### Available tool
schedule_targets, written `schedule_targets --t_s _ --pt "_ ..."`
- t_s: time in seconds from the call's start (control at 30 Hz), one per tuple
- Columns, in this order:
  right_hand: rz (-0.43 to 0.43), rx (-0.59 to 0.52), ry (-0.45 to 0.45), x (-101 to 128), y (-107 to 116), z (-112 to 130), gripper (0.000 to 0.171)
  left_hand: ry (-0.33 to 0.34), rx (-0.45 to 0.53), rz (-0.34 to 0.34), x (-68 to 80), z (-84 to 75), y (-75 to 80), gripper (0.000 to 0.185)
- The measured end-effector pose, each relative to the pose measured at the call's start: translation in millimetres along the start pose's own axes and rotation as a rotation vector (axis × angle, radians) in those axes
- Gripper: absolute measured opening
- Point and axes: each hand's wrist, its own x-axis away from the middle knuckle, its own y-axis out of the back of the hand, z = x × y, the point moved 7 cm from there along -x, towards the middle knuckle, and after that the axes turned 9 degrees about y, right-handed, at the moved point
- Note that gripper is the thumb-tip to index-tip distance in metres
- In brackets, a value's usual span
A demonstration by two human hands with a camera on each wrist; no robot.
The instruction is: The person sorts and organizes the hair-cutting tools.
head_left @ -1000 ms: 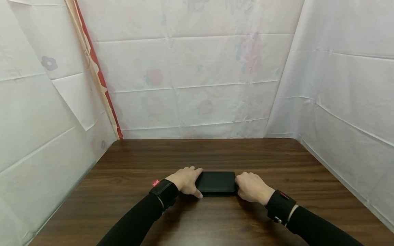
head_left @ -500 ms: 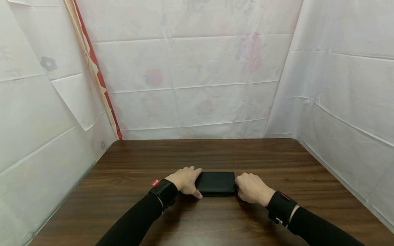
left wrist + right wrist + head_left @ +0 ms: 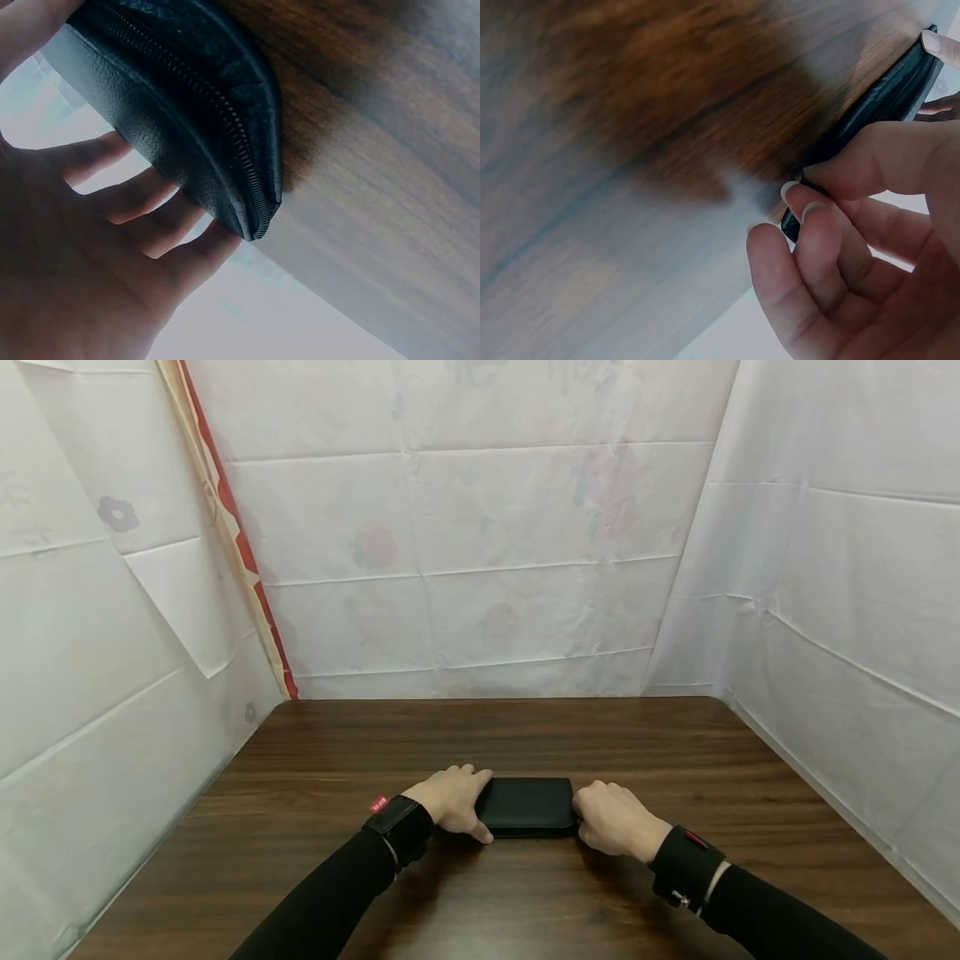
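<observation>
A flat black zippered pouch (image 3: 527, 806) lies on the dark wooden table (image 3: 495, 735), a little in front of me. My left hand (image 3: 453, 799) grips its left end, fingers over the top and thumb at the near edge. In the left wrist view the fingers (image 3: 135, 202) lie along the pouch (image 3: 187, 112) beside its zipper seam. My right hand (image 3: 611, 817) is curled at the right end. In the right wrist view its thumb and fingertips (image 3: 810, 199) pinch the corner of the pouch (image 3: 889, 97). What they pinch there is hidden.
White wrinkled sheets (image 3: 480, 552) with faint flower prints wall in the table at the back and on both sides. A red and cream strip (image 3: 232, 527) runs down the left back corner. Black sleeves and wrist bands (image 3: 401, 827) cover both forearms.
</observation>
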Motion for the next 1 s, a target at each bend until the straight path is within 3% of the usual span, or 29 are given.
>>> schedule_targets --t_s 1.0 --pt "0.011 -0.032 -0.026 2.8 0.7 4.3 0.048 0.002 -0.013 0.002 0.7 0.1 0.7 0.099"
